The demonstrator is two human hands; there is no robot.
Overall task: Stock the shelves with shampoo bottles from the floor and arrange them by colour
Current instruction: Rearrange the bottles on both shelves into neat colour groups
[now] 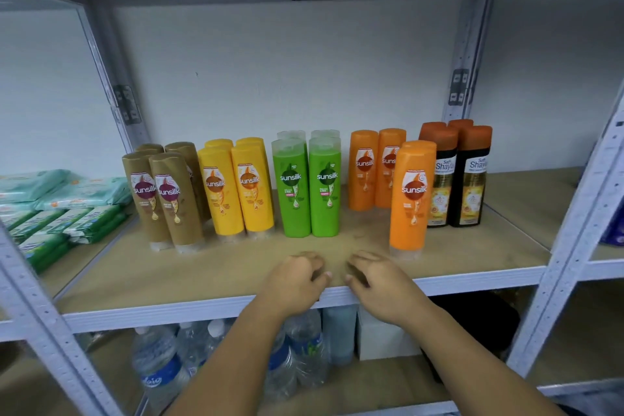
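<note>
Left hand and right hand loosely curled, holding nothing.

Shampoo bottles: smooth, semi-gloss plastic. Shelf board: matt wood-look surface. Shelf frame: painted perforated metal.

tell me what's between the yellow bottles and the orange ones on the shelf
The green bottles stand between the yellow bottles and the orange bottles, as the head view shows.
</note>
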